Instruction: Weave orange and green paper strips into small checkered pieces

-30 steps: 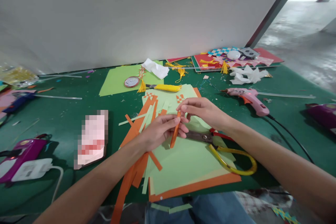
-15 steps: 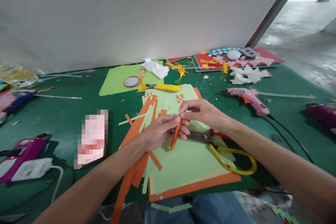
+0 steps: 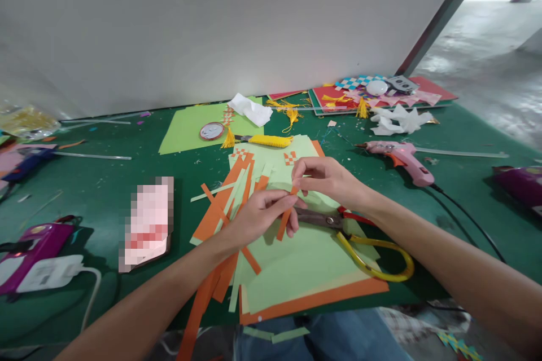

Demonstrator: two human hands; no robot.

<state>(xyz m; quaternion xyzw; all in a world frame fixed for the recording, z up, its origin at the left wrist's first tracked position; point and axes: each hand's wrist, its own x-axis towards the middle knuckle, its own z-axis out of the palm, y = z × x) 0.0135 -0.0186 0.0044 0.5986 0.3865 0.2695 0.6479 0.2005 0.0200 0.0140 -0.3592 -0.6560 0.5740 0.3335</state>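
Both hands are gripping paper at once. With my left hand [image 3: 262,214] I am clasping a narrow orange strip [image 3: 283,229] between thumb and fingers, and its lower end is slanting out below the thumb. With my right hand [image 3: 328,175] I am pinching the strip's upper end between thumb and forefinger, just above the left thumb. Whether the strip is folded inside my left grip I cannot tell, since the thumb is covering that part.

Under both hands, pale green paper [image 3: 309,271] is lying over an orange sheet [image 3: 326,300], whose edge is showing on my side. Just right of my left fingertips, scissors [image 3: 332,220] are resting on the green paper. Below and left of my left hand, loose strips [image 3: 220,211] are spreading in a heap. Beyond my right fingertips, a small woven piece [image 3: 290,158] is lying flat, with a yellow cutter [image 3: 271,141] resting farther out. Well right of my right hand, a pink glue gun [image 3: 396,155] is lying on its side.

By my judgement, the step in hand is shaping or straightening the strip's upper end. From this hold, the next move is calling for a steady left thumb as anchor and a light, exact right pinch.
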